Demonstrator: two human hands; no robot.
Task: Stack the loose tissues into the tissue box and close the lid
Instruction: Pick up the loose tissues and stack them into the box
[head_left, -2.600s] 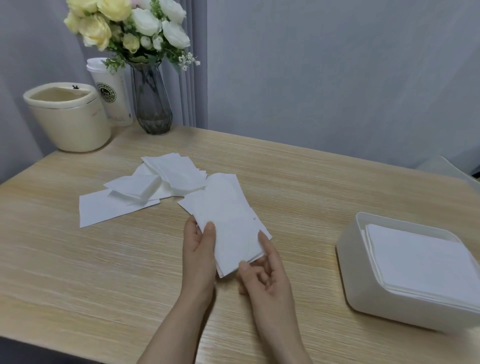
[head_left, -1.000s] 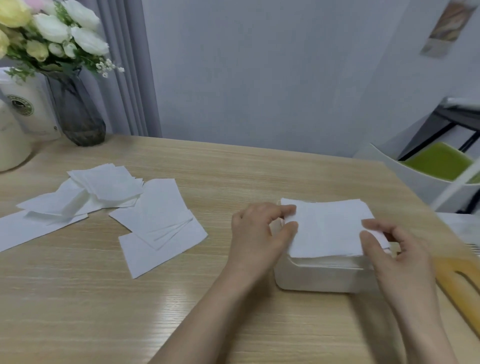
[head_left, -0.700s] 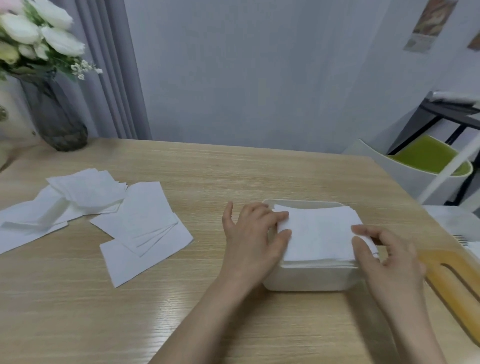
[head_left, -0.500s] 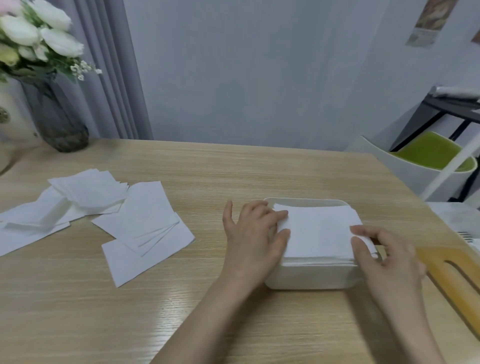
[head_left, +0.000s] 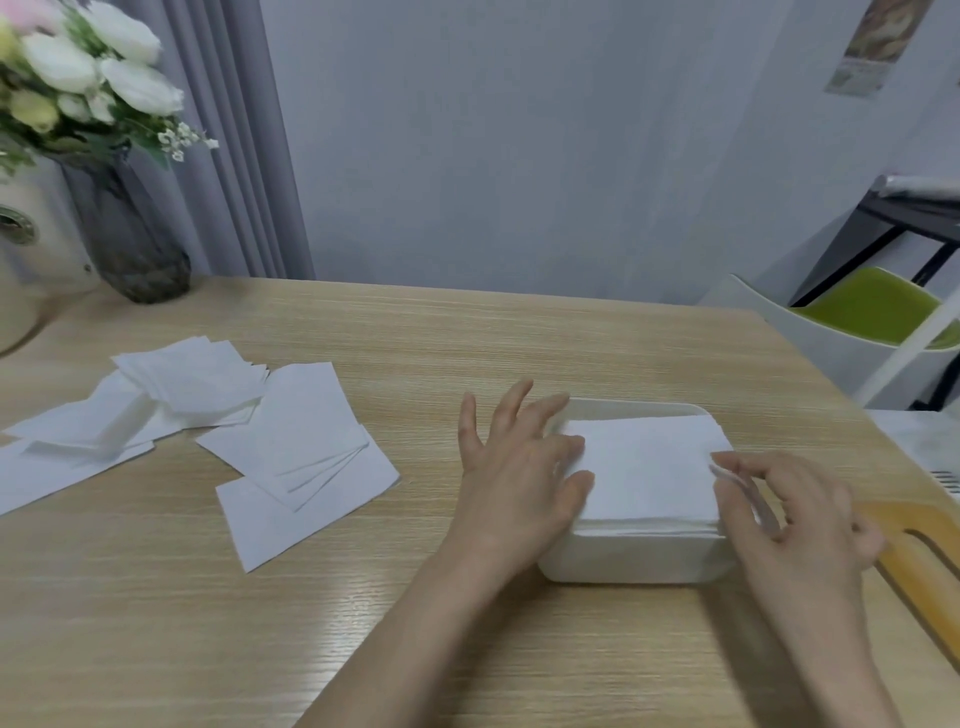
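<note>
Nearest to you, your right hand (head_left: 795, 512) rests at the right edge of the pile of white square tissues (head_left: 647, 470) that fills the white rounded plastic tissue box (head_left: 631, 564); its fingers are loosely bent and touch the edge of the pile, and I cannot tell if they pinch a sheet or only press it. Your left hand (head_left: 517, 467) lies at the left edge of the same pile, fingers nearly straight and spread, holding nothing. The pile stands a little higher than the rim of the box, so I judge that it can slide sideways or let its top sheets fall if you lift your hands quickly. At the right edge of the table lies a flat yellow wooden piece with a long slot (head_left: 922, 558), maybe the lid; a pile that is too high may not let a lid sit flat. Further left on the light wooden table (head_left: 441, 338), well apart from the box, the loose white tissues (head_left: 291, 457) lie in untidy overlapping groups, so the stacking is not finished. Thin sheets like these may stick together or fold when you gather them. Farthest, at the back left, stands a dark glass vase with white and yellow flowers (head_left: 130, 244).
</note>
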